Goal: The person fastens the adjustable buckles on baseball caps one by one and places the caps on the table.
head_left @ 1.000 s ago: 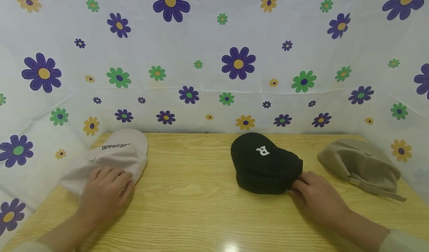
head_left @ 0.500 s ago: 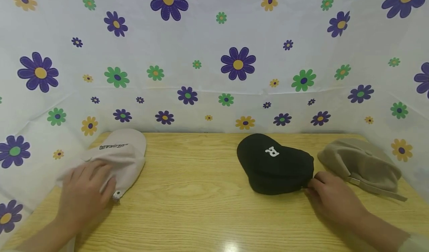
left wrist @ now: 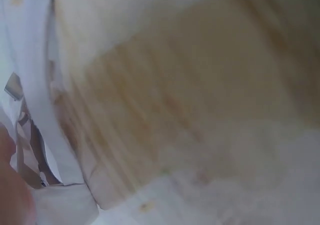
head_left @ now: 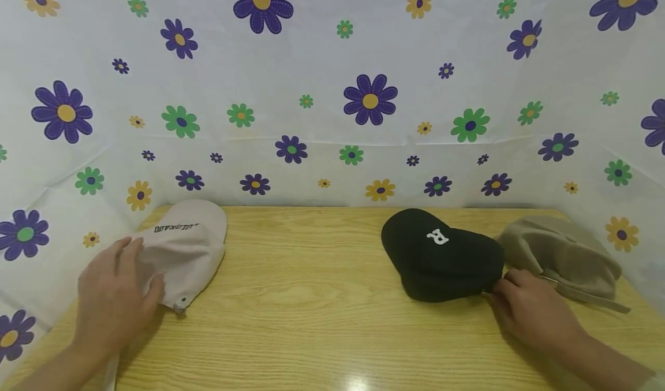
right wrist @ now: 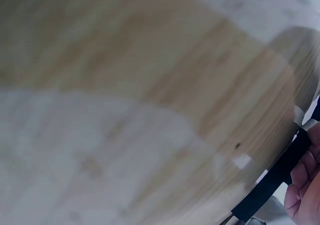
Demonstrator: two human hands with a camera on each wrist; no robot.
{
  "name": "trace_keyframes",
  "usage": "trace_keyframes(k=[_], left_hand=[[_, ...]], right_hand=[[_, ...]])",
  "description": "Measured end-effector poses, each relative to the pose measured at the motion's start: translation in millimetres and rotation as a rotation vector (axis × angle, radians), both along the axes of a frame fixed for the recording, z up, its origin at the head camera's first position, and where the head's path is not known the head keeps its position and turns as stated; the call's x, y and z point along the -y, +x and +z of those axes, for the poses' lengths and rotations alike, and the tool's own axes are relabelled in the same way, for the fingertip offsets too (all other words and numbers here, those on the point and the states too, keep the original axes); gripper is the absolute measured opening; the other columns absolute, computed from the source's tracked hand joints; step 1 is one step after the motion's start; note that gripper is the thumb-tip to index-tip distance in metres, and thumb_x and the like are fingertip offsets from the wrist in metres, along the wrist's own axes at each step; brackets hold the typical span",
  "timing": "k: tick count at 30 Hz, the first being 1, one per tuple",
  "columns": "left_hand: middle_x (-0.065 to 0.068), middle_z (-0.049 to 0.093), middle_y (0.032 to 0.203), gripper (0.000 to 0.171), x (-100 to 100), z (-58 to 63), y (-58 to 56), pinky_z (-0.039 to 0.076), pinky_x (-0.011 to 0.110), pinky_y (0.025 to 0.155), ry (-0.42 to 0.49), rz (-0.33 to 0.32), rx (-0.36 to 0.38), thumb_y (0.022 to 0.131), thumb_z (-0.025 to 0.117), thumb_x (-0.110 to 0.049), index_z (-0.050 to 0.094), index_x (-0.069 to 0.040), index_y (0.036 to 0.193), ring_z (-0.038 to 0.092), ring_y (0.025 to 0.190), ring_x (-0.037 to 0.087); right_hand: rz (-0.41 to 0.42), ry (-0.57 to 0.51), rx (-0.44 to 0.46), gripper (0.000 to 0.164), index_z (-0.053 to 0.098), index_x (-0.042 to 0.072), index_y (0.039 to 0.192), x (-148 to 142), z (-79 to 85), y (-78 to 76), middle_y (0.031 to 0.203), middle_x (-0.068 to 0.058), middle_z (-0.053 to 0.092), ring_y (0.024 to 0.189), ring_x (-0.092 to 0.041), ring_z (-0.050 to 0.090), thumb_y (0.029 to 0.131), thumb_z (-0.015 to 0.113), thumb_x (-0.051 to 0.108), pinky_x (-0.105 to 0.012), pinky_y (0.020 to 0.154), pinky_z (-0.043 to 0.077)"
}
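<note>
At left, your pale cap [head_left: 182,264] lies on the wooden table [head_left: 306,298], brim toward the far edge; its crown sags in folds, so judge it soft and light, with the stiffer brim or rear edge the sounder hold. Your left hand [head_left: 111,293] is at the crown's near left side, back of the hand up, thumb spread from loosely bent fingers; the grip is wide and nothing shows enclosed in it; the left wrist view is blurred, so you cannot tell there whether the fingertips bear on the cloth.

Right of centre, the black cap [head_left: 441,264] sits with its brim to the far left and a white letter [head_left: 437,237] in front; its shape is fuller, so rate it somewhat firmer, yet light, unlikely to slip and hard to damage; its rear band is a fit hold. Your right hand [head_left: 537,310] pinches that end narrowly, fingers curled at the black strap [right wrist: 272,190]; your forearm enters from the lower right. At far right, the khaki cap [head_left: 571,246] lies slumped beyond that hand; the black cap is beside it, touching or nearly so.
</note>
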State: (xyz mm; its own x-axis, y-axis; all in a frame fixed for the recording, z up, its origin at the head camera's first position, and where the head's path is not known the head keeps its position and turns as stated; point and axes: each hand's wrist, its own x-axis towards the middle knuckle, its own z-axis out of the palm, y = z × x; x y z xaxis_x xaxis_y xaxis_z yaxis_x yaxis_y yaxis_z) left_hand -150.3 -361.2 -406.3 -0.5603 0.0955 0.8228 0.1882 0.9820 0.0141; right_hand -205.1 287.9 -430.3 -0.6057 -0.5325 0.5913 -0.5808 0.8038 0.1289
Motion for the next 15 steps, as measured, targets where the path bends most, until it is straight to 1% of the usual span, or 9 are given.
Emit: trace_keyframes(k=[3, 6, 10, 13, 15], left_hand=[[0.038, 0.055, 0.12, 0.071, 4, -1.9, 1.9, 0.041, 0.068, 0.083, 0.015, 0.042, 0.006, 0.072, 0.062, -0.028, 0.051, 0.014, 0.128, 0.052, 0.104, 0.054], [0.038, 0.055, 0.12, 0.068, 5, -3.8, 4.4, 0.04, 0.069, 0.082, 0.034, 0.088, 0.022, 0.072, 0.063, -0.022, 0.051, 0.014, 0.129, 0.051, 0.104, 0.055], [0.036, 0.058, 0.117, 0.057, 5, -7.5, 8.8, 0.037, 0.07, 0.085, 0.073, 0.144, 0.07, 0.074, 0.065, -0.011, 0.055, 0.009, 0.127, 0.054, 0.099, 0.057], [0.033, 0.062, 0.11, 0.042, 3, -9.6, 11.8, 0.037, 0.068, 0.085, 0.069, 0.155, 0.097, 0.078, 0.062, -0.006, 0.061, 0.006, 0.118, 0.057, 0.095, 0.055], [0.03, 0.064, 0.108, 0.035, 1, -10.5, 13.7, 0.037, 0.067, 0.085, 0.066, 0.149, 0.108, 0.079, 0.061, -0.004, 0.064, 0.004, 0.112, 0.058, 0.096, 0.053]], right_hand=[[-0.001, 0.005, -0.003, 0.01, 0.067, 0.013, 0.078, -5, -1.2, 0.3, 0.075, 0.003, 0.054, 0.064, -0.013, 0.049, 0.074, 0.077, 0.013, -0.033, 0.052, 0.042], [-0.002, 0.01, -0.006, 0.012, 0.067, 0.013, 0.077, -7, -1.7, 0.4, 0.074, 0.004, 0.053, 0.064, -0.013, 0.049, 0.071, 0.078, 0.013, -0.033, 0.053, 0.042], [-0.02, 0.01, 0.005, 0.017, 0.067, 0.016, 0.075, -9, -1.3, 1.7, 0.074, 0.006, 0.053, 0.064, -0.012, 0.049, 0.068, 0.082, 0.014, -0.034, 0.054, 0.043], [-0.029, 0.001, 0.008, 0.018, 0.068, 0.018, 0.076, -9, -1.1, 3.0, 0.075, 0.007, 0.055, 0.067, -0.014, 0.052, 0.067, 0.083, 0.016, -0.036, 0.057, 0.044], [-0.017, -0.007, -0.004, 0.018, 0.069, 0.018, 0.077, -9, -1.0, 3.5, 0.077, 0.006, 0.058, 0.07, -0.016, 0.054, 0.067, 0.084, 0.017, -0.037, 0.057, 0.044]])
